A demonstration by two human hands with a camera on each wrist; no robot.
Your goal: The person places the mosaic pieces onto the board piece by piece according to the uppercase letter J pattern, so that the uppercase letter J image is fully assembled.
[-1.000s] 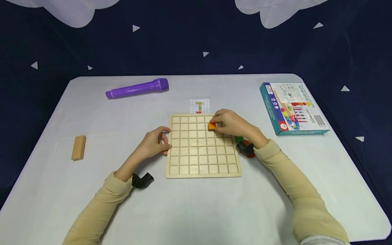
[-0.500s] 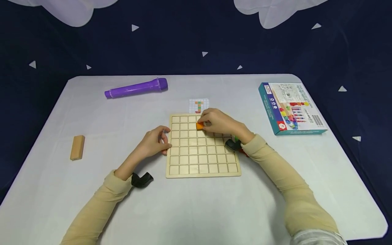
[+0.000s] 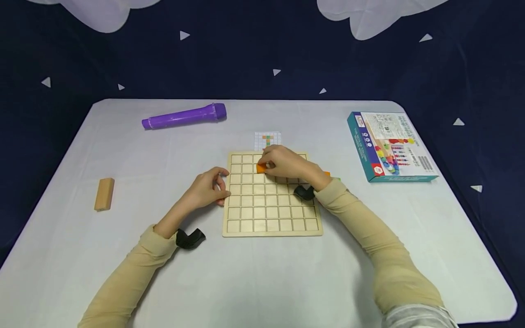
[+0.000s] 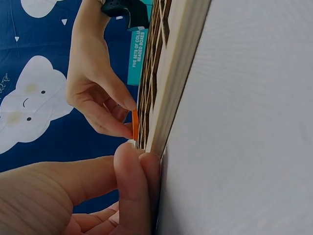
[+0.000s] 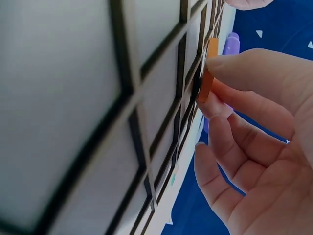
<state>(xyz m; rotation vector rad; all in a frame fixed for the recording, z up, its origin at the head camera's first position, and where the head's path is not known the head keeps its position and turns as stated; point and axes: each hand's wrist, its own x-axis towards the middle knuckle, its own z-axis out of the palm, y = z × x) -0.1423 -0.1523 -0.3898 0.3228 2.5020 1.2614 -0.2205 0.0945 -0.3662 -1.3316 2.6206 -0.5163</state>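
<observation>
A square wooden board (image 3: 272, 225) with a grid of shallow cells lies mid-table. My right hand (image 3: 285, 163) pinches a flat orange tile (image 3: 260, 169) between thumb and fingers, over the upper rows left of the board's middle. The right wrist view shows the tile (image 5: 209, 71) edge-on, close to the grid. My left hand (image 3: 205, 187) rests against the board's left edge, its thumb and index fingertips touching the rim. Beyond the board is a small printed card (image 3: 267, 137) with a coloured grid pattern, its lower part covered by the right hand.
Orange (image 3: 327, 174) and green pieces (image 3: 337, 178) peek out beside the right forearm, mostly hidden. A purple toy microphone (image 3: 184, 117) lies at the back left, a wooden block (image 3: 104, 194) at the left. On the right sits a teal-edged box (image 3: 395, 146).
My right hand has carried the orange tile leftward across the board's upper rows. The left hand has kept its place at the edge. Behind the right forearm, different coloured pieces now show.
</observation>
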